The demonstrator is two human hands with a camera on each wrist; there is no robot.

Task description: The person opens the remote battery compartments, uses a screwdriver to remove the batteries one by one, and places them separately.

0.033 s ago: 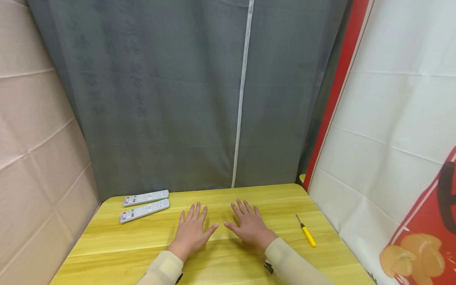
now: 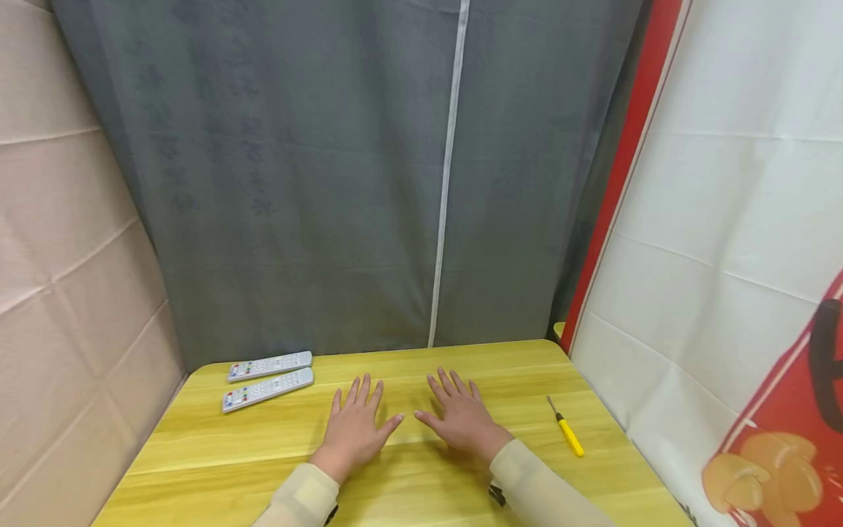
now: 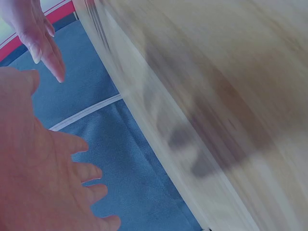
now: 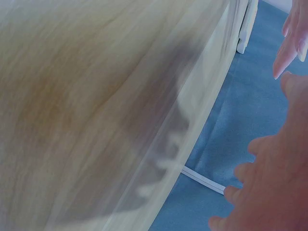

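Note:
Palm down, my left hand hovers over the wooden table with its fingers spread and nothing in them. Beside it, across a small gap, my right hand is held the same way, thumb towards the other thumb. Both wrist views show the hands' shadows on the tabletop below them. Nearest the left hand lie two grey remote controls, the front remote slanting just before the rear remote. To the right of the right hand lies a screwdriver with a yellow handle, its metal tip pointing away from me.
A dark grey curtain with a white vertical strip hangs behind the table's far edge. Pinkish fabric closes the left side. On the right hangs a white sheet with red trim and a printed picture.

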